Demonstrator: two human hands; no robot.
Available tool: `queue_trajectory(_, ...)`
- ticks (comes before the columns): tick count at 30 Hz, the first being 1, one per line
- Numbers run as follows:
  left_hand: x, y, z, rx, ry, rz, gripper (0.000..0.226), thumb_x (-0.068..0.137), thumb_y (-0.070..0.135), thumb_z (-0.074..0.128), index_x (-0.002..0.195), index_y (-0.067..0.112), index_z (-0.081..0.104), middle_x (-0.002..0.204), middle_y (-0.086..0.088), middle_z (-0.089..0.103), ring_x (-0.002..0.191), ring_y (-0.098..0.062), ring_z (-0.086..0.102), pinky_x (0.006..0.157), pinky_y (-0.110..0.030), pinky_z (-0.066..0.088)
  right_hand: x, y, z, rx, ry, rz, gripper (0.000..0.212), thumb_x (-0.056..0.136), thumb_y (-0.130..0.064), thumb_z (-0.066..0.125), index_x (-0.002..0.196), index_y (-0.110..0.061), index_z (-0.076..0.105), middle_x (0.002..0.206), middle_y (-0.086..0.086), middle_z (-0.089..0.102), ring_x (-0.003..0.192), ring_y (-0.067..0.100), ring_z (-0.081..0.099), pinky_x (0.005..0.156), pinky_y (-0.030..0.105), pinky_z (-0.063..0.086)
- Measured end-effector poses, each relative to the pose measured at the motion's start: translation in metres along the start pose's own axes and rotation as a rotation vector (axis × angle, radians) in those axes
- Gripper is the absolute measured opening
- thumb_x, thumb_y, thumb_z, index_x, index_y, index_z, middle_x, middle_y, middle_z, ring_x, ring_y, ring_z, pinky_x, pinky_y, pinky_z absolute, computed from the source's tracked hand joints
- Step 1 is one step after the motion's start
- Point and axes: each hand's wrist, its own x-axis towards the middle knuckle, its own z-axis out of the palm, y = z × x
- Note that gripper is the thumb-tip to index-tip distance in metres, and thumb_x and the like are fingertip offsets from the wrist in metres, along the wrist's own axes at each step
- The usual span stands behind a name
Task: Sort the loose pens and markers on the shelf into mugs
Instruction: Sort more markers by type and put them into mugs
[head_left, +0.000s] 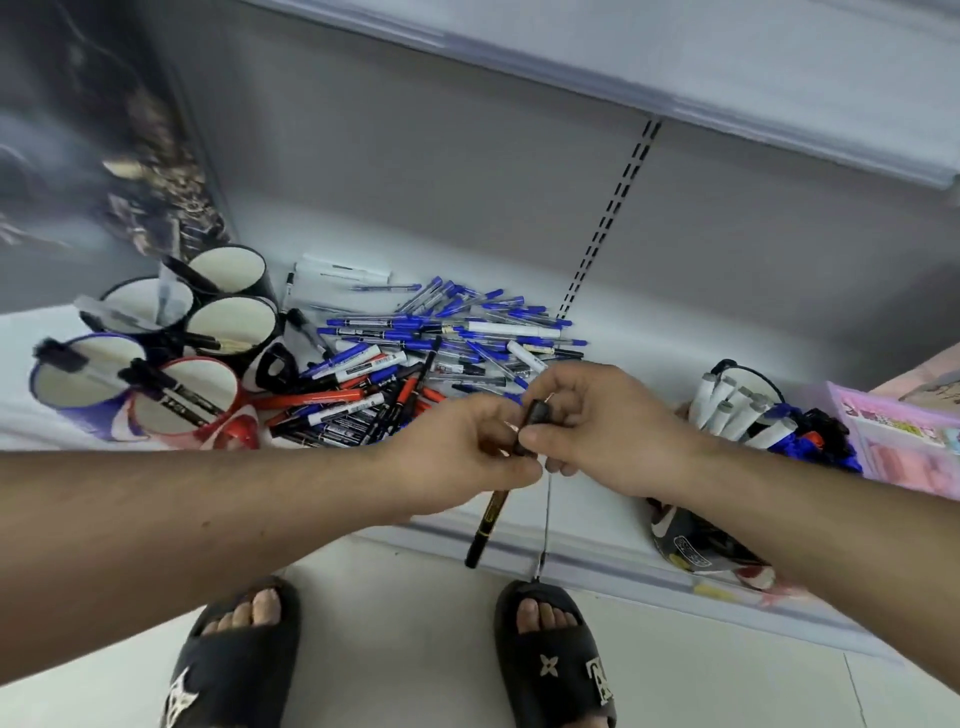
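Pens and markers (415, 358) lie in one loose pile on the shelf (597, 499), toward its back and left of centre, blue ones at the rear, red and black ones nearer the mugs. I cannot count the pile; it holds several dozen pieces, overlapping.

My left hand (462, 452) and right hand (608, 431) meet above the front edge of the shelf. Both are closed on one black pen (532, 421): the left fingers pinch the barrel, the right fingers pinch its upper end. The barrel hangs down past the shelf's front edge. I judge this two-handed grip serves to seat or check the cap before sorting; the cap joint itself is hidden by my fingers. A thin rod or refill (545, 525) hangs just beside it; which hand holds it I cannot tell.

Mugs (228, 322) stand in a cluster at the left end of the shelf, close to the pile so each transfer is short. I count five with open rims, plus a handle of what may be a sixth. Four hold at least one marker; the rear one looks empty.

One further container (737, 410) of white markers stands at the right end.
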Motion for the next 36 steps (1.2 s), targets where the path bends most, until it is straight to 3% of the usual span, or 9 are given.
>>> queue_trajectory(4, -0.019, -0.008, -0.034, 0.043, 0.149, 0.031, 0.02, 0.085, 0.0, 0.07, 0.093, 0.017, 0.063, 0.085, -0.023, 0.069, 0.074, -0.023, 0.059, 0.072, -0.04, 0.051, 0.028, -0.033, 0.024, -0.041, -0.072, -0.091, 0.024, 0.086, -0.015, 0.073, 0.093, -0.028, 0.054, 0.068, 0.004, 0.071, 0.06, 0.024, 0.068, 0.066, 0.044, 0.059)
queue_trajectory(8, -0.041, -0.023, -0.081, 0.027, 0.437, 0.002, 0.053, 0.086, -0.004, 0.068, 0.128, 0.023, 0.051, 0.093, -0.011, 0.071, 0.081, -0.021, 0.069, 0.074, -0.036, 0.06, 0.054, -0.055, 0.053, 0.058, -0.068, -0.068, 0.017, 0.091, -0.022, 0.067, 0.102, -0.026, 0.055, 0.076, -0.003, 0.07, 0.062, 0.016, 0.069, 0.064, 0.033, 0.059)
queue_trajectory(12, -0.066, -0.028, -0.132, 0.03, 0.742, 0.067, 0.046, 0.087, -0.004, 0.066, 0.106, 0.036, 0.052, 0.091, -0.01, 0.068, 0.07, -0.014, 0.067, 0.055, -0.021, 0.055, 0.07, -0.053, 0.077, 0.182, -0.067, 0.049, 0.012, 0.094, -0.022, 0.065, 0.104, -0.018, 0.06, 0.084, 0.007, 0.07, 0.058, 0.014, 0.064, 0.058, 0.028, 0.054)
queue_trajectory(16, -0.092, -0.036, -0.182, 0.141, 1.06, 0.111, 0.037, 0.087, 0.007, 0.069, 0.105, 0.035, 0.053, 0.085, 0.007, 0.068, 0.075, -0.013, 0.068, 0.072, -0.03, 0.056, 0.072, -0.045, 0.09, 0.222, -0.068, 0.11, 0.006, 0.094, -0.02, 0.063, 0.098, -0.016, 0.065, 0.078, 0.007, 0.07, 0.06, 0.016, 0.065, 0.06, 0.03, 0.054)
queue_trajectory(20, -0.11, -0.059, -0.221, 0.195, 1.266, 0.028, 0.04, 0.084, 0.02, 0.073, 0.107, 0.043, 0.05, 0.096, 0.009, 0.065, 0.088, -0.023, 0.07, 0.087, -0.044, 0.056, 0.074, -0.042, 0.097, 0.232, -0.047, 0.151, 0.006, 0.096, -0.018, 0.062, 0.095, -0.014, 0.066, 0.079, 0.011, 0.07, 0.059, 0.018, 0.064, 0.059, 0.031, 0.053)
queue_trajectory(23, -0.106, -0.075, -0.23, 0.256, 1.279, -0.05, 0.036, 0.084, 0.02, 0.072, 0.105, 0.038, 0.05, 0.096, 0.009, 0.065, 0.092, -0.022, 0.066, 0.089, -0.038, 0.052, 0.078, -0.042, 0.101, 0.235, -0.028, 0.18, 0.005, 0.096, -0.017, 0.062, 0.096, -0.014, 0.066, 0.08, 0.012, 0.069, 0.059, 0.019, 0.063, 0.057, 0.031, 0.052)
queue_trajectory(28, -0.095, -0.092, -0.236, 0.481, 1.188, -0.201, 0.038, 0.086, 0.022, 0.071, 0.123, 0.02, 0.062, 0.106, 0.0, 0.065, 0.082, -0.018, 0.062, 0.075, -0.024, 0.046, 0.082, -0.032, 0.108, 0.206, -0.024, 0.207, 0.006, 0.095, -0.015, 0.062, 0.093, -0.012, 0.066, 0.079, 0.012, 0.069, 0.061, 0.02, 0.062, 0.059, 0.033, 0.054)
queue_trajectory(32, -0.095, -0.113, -0.243, 0.859, 0.917, -0.425, 0.024, 0.086, 0.028, 0.066, 0.108, 0.02, 0.071, 0.11, -0.012, 0.058, 0.099, -0.032, 0.058, 0.073, -0.032, 0.045, 0.083, -0.016, 0.113, 0.149, -0.048, 0.238, 0.007, 0.095, -0.015, 0.061, 0.094, -0.012, 0.067, 0.078, 0.01, 0.07, 0.06, 0.02, 0.062, 0.059, 0.033, 0.053)
queue_trajectory(36, -0.094, -0.109, -0.242, 0.882, 0.942, -0.426, 0.038, 0.087, 0.031, 0.066, 0.124, 0.021, 0.065, 0.124, -0.013, 0.051, 0.106, -0.032, 0.056, 0.087, -0.036, 0.047, 0.086, -0.004, 0.112, 0.138, -0.056, 0.251, 0.007, 0.095, -0.016, 0.061, 0.095, -0.013, 0.066, 0.08, 0.01, 0.07, 0.06, 0.019, 0.062, 0.057, 0.03, 0.051)
